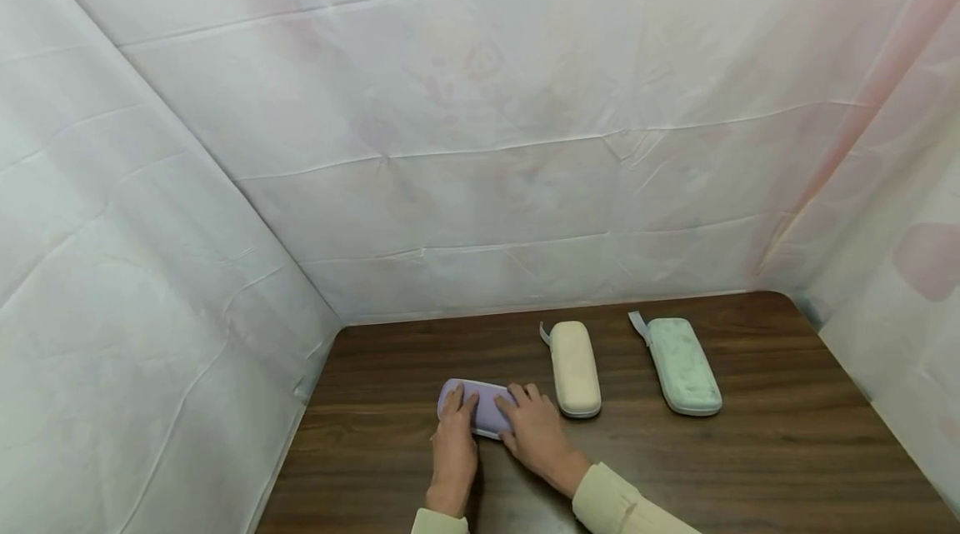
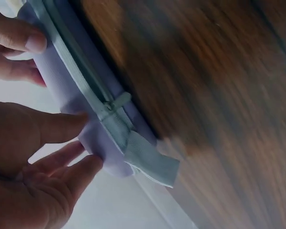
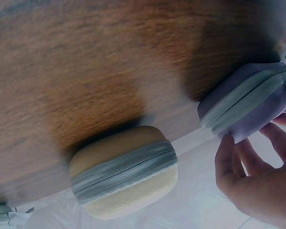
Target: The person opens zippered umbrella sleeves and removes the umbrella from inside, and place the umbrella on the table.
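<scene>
We're watching the left hand [image 1: 455, 444] and right hand [image 1: 543, 436] grip the lilac, rounded, smooth-covered case [image 1: 487, 414], crosswise on the brown wood-grain table [image 1: 787, 451]. Its grey fabric-edged zipper [image 2: 76, 71] seems closed, though blur clouds that; we'd call this handling unfinished, the cream oblong case [image 1: 576, 367] and mottled mint-green oblong case [image 1: 684, 366] untouched.

A small screened-off booth is suggested: a dark wood-grain worktop [image 1: 795, 451] is enclosed behind and on both sides by pale, creased sheets [image 1: 450, 101], marked in places with faint pink patches [image 1: 930, 261]. Whether it is housed in a home or an office cannot be told.
</scene>
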A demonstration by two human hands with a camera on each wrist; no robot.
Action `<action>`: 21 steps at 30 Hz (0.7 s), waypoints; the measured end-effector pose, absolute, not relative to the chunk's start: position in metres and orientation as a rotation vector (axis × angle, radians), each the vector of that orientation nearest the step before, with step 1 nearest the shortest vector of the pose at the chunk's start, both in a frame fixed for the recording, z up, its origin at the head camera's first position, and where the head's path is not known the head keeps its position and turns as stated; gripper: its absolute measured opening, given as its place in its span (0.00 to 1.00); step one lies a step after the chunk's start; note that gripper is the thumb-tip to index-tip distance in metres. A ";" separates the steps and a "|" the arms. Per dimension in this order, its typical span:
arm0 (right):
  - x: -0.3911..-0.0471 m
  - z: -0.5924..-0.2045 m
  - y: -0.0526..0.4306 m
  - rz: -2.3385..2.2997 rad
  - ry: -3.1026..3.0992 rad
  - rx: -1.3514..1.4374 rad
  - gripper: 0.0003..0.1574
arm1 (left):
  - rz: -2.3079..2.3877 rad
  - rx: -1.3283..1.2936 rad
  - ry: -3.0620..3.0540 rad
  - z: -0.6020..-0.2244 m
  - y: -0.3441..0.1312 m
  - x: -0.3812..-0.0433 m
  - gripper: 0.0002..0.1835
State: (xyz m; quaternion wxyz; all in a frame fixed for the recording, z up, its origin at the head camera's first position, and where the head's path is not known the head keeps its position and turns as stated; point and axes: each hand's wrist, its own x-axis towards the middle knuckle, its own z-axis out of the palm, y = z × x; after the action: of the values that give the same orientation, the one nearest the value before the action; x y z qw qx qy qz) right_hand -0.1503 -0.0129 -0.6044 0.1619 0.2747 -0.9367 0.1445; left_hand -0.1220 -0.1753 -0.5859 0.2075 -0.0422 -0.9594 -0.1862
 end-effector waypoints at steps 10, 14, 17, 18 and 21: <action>-0.144 -0.600 -0.012 0.474 -2.692 0.790 0.34 | -0.572 -0.182 -2.656 -0.587 -0.174 -0.131 0.22; -0.142 -0.598 -0.011 0.540 -2.727 0.818 0.35 | -0.606 -0.181 -2.656 -0.586 -0.170 -0.133 0.14; -0.141 -0.597 -0.011 0.590 -2.747 0.822 0.36 | -0.617 -0.187 -2.664 -0.586 -0.168 -0.133 0.13; -0.141 -0.597 -0.011 0.598 -2.752 0.823 0.36 | -0.619 -0.191 -2.667 -0.585 -0.168 -0.134 0.14; -0.140 -0.597 -0.010 0.602 -2.756 0.829 0.36 | -0.627 -0.189 -2.684 -0.585 -0.167 -0.135 0.15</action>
State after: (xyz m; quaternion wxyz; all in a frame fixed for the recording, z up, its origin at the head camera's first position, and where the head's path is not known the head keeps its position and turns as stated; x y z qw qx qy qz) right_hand -0.1400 -0.0098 -0.5966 0.1003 0.2806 -0.9326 0.2037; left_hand -0.1349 -0.1672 -0.5850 0.1883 -0.0671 -0.9542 -0.2228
